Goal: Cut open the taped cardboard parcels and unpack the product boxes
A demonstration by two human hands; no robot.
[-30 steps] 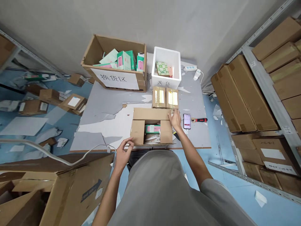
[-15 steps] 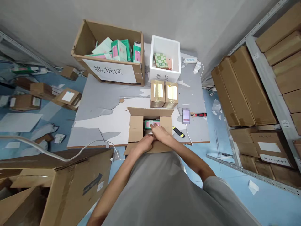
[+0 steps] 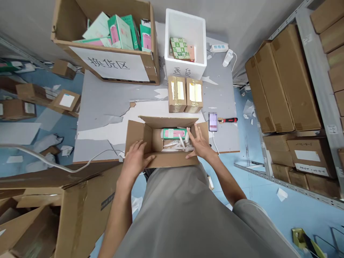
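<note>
An opened cardboard box (image 3: 172, 160) stands at the table's front edge with its side flaps folded outward. Inside it lie a green-and-pink packet (image 3: 174, 133) and several slim white pieces (image 3: 179, 144), whose kind I cannot make out. My left hand (image 3: 135, 157) rests on the left flap and corner, thumb apart from the fingers. Across the opening, my right hand (image 3: 199, 143) lies spread against the right flap and side. Neither hand holds any of the contents.
Behind the box are two taped cartons (image 3: 185, 96), a white foam bin (image 3: 186, 68) and a large carton (image 3: 107, 64) of green packets. A phone (image 3: 213, 122) and a red-black tool (image 3: 229, 120) lie right. Shelving (image 3: 313, 53) flanks the table; a big open carton (image 3: 88, 208) stands left.
Both hands have come out of the middle and parted to the sides. The box's side flaps now fold outward, showing the contents. The yellow-black cutter on the table is now hidden.
</note>
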